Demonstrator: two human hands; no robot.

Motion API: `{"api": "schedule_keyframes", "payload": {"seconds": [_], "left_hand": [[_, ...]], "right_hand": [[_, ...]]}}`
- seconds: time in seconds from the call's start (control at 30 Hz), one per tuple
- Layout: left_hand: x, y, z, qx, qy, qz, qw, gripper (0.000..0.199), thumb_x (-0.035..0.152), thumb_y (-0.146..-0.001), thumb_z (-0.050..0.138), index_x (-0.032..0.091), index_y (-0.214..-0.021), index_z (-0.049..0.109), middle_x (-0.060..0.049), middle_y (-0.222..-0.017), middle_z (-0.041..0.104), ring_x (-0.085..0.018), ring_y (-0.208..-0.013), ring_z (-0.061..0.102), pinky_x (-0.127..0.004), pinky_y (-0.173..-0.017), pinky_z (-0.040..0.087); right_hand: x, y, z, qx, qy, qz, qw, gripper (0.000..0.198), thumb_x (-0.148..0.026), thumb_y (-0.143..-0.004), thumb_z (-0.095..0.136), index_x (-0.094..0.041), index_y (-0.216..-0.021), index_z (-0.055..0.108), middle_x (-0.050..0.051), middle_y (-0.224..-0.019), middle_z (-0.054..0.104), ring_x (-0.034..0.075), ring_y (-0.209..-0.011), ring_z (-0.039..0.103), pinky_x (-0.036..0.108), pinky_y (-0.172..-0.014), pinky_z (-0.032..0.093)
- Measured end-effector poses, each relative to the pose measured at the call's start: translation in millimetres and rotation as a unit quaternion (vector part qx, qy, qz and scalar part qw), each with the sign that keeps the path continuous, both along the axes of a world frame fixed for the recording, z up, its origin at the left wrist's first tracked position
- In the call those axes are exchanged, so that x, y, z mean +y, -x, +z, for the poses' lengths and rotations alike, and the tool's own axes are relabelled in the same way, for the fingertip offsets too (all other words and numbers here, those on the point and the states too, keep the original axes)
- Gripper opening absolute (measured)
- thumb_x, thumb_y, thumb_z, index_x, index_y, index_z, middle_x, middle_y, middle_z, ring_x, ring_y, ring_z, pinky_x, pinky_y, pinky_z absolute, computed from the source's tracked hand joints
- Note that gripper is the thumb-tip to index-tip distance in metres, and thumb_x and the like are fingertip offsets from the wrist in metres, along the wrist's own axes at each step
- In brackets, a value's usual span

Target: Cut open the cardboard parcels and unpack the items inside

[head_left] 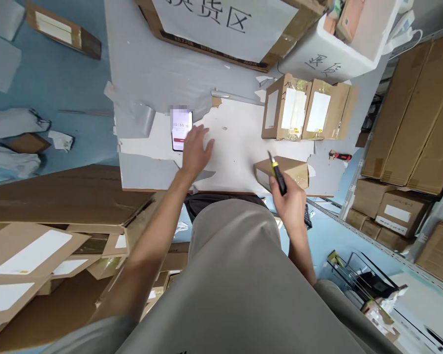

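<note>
Holding knife [278, 178], with boxes [31, 251] in carton [51, 196]

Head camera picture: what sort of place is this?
Probably a stockroom or parcel-packing room: taped, labelled boxes stand on a worktable, brown cartons are stacked at the right, and the right hand holds a utility knife.

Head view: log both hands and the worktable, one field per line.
Left hand: fingers partly spread, beside the phone; contact unclear
Right hand: grips a utility knife, blade out
Phone: screen lit, on the worktable
Near right hand: small carton
Beyond that: two taped cartons, side by side
Right edge: red-and-black tool
Far side: large carton bearing a sign, beside a white bin
</note>
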State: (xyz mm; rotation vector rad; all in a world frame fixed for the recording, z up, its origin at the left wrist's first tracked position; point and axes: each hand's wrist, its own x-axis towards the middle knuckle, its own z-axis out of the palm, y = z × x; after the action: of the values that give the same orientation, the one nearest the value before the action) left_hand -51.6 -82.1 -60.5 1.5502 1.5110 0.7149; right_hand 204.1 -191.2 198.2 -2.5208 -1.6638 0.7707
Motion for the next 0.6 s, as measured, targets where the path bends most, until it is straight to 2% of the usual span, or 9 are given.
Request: {"api": "schedule_keyframes", "payload": {"seconds": [0.07,0.17,0.27,0.37,0.43,0.5,0.6], "left_hand": [[-21,-34,28.2,-0.013,0.003,-0.035,0.999,0.062,0.071,-0.115,0.055,0.026,-0.154,0.07,-0.019,-0.167,0.068,-0.038,-0.165,0.058,-0.063,-0.142,0.043],[-59,-93,67.9,-0.031,0.012,-0.07,0.997,0.058,0.064,-0.117,0.057,0.024,-0.159,0.066,-0.019,-0.169,0.066,-0.035,-0.162,0.061,-0.056,-0.139,0.049],[-97,-146,87.9,-0.048,0.052,-0.078,0.995,0.071,0.064,-0.109,0.073,0.025,-0.167,0.059,-0.019,-0.175,0.061,-0.037,-0.162,0.061,-0.054,-0.133,0.055],[-122,-177,84.3,-0.053,0.112,-0.052,0.991,0.082,0.061,-0.103,0.083,0.024,-0.171,0.056,-0.02,-0.175,0.059,-0.038,-0.155,0.066,-0.053,-0.125,0.061],[-130,-182,74.4,-0.066,0.145,-0.017,0.987,0.079,0.059,-0.102,0.084,0.025,-0.169,0.058,-0.02,-0.172,0.063,-0.037,-0.144,0.073,-0.051,-0.116,0.066],[-134,-173,63.7,-0.087,0.159,0.018,0.983,0.076,0.057,-0.1,0.087,0.025,-0.164,0.062,-0.021,-0.168,0.067,-0.035,-0.134,0.078,-0.049,-0.108,0.069],[-138,-143,52.4,-0.119,0.152,0.056,0.98,0.074,0.058,-0.092,0.093,0.022,-0.152,0.069,-0.021,-0.153,0.077,-0.034,-0.128,0.081,-0.049,-0.106,0.07]], "right_hand": [[-7,-34,-4,-0.046,-0.03,-0.035,0.998,0.05,-0.05,-0.117,0.046,-0.019,-0.137,0.081,0.021,-0.121,0.087,0.039,-0.115,0.084,0.046,-0.1,0.063],[-25,-90,-16,-0.097,-0.066,-0.087,0.989,0.049,-0.053,-0.118,0.044,-0.02,-0.122,0.08,0.019,-0.104,0.085,0.037,-0.1,0.083,0.044,-0.091,0.062],[-44,-142,-36,-0.09,-0.107,-0.136,0.981,0.049,-0.059,-0.119,0.043,-0.023,-0.114,0.076,0.016,-0.1,0.085,0.034,-0.093,0.083,0.042,-0.089,0.062],[-57,-184,-66,-0.043,-0.136,-0.176,0.974,0.051,-0.065,-0.118,0.042,-0.024,-0.112,0.072,0.013,-0.102,0.087,0.029,-0.088,0.084,0.039,-0.089,0.063],[-59,-206,-91,0.005,-0.138,-0.198,0.97,0.05,-0.064,-0.118,0.043,-0.023,-0.112,0.07,0.013,-0.107,0.088,0.026,-0.089,0.085,0.036,-0.087,0.064],[-56,-222,-119,0.072,-0.128,-0.221,0.964,0.046,-0.061,-0.117,0.046,-0.022,-0.115,0.069,0.014,-0.114,0.088,0.023,-0.094,0.085,0.033,-0.085,0.065],[-48,-231,-162,0.19,-0.087,-0.25,0.945,0.037,-0.053,-0.115,0.052,-0.021,-0.117,0.07,0.015,-0.121,0.087,0.02,-0.101,0.084,0.029,-0.085,0.064]]}}
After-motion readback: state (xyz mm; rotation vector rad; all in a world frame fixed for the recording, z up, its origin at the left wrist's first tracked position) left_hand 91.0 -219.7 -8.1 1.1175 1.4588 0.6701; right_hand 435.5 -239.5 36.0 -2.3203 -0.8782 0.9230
